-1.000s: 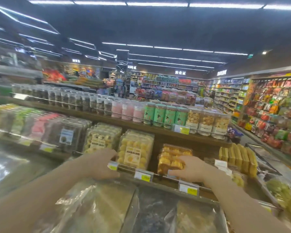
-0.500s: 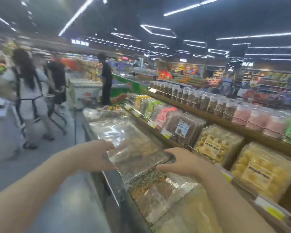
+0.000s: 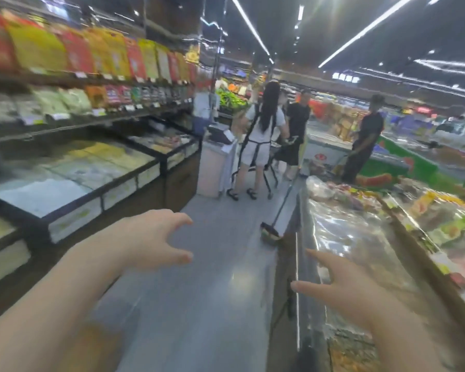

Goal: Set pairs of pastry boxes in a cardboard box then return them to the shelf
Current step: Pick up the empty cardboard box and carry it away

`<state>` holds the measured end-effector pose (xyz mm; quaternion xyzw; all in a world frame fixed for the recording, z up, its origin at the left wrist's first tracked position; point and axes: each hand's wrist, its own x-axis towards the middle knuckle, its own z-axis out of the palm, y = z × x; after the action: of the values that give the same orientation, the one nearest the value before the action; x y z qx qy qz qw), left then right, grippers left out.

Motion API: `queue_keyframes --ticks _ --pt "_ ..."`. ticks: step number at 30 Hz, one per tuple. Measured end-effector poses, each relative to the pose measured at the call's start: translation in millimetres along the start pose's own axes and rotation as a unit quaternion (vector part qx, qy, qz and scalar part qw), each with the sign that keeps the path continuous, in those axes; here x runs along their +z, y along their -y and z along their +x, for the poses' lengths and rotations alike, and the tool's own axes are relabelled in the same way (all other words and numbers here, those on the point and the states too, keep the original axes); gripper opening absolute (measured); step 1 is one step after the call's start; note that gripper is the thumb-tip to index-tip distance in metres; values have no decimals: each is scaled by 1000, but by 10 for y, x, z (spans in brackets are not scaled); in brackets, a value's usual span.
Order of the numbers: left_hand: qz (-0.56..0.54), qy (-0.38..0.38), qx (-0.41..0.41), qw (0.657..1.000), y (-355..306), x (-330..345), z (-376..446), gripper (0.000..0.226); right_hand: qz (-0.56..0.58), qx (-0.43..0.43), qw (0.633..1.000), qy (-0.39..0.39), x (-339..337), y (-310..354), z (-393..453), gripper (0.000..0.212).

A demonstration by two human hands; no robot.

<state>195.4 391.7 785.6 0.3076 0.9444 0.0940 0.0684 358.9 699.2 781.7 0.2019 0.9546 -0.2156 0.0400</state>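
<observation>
Fingers spread on two empty hands, left hand (image 3: 151, 237) and right hand (image 3: 344, 288).

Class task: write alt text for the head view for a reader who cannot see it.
Both bare hands, left hand and right hand, reach forward open and empty above a supermarket aisle floor. Glass-topped display cases line the left; shoppers stand ahead.

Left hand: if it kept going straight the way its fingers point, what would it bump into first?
Probably nothing soon. The left hand is open and empty over the aisle floor, fingers pointing ahead and a bit right. The broom lies roughly that way, but lower, and depth is unclear in the blur.
</observation>
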Motion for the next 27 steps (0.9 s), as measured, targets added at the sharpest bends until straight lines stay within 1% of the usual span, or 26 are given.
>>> queue_keyframes --ticks 4,7,10,14,16,21,27 --pt "-24 0 -97 995 564 136 -533 70 18 -82 996 39 344 505 306 88" --pt "-54 -18 -162 985 989 230 -852 68 22 -149 987 62 676 974 556 85" --pt "-80 -52 -200 975 1426 311 -1077 65 30 -208 975 73 1013 1535 816 79" --pt "-93 -86 -235 964 1928 372 -1207 63 54 -262 961 73 1429 2203 1078 70" --pt "-95 -91 -250 959 2227 386 -1230 64 59 -282 955 73 1657 2512 1228 67" --pt "-92 -79 -294 948 2858 523 -1308 64 65 -312 942 105 2185 3131 1541 60" --pt "-113 -68 -373 918 3425 821 -1399 59 62 -356 918 164 2839 3700 1962 58"
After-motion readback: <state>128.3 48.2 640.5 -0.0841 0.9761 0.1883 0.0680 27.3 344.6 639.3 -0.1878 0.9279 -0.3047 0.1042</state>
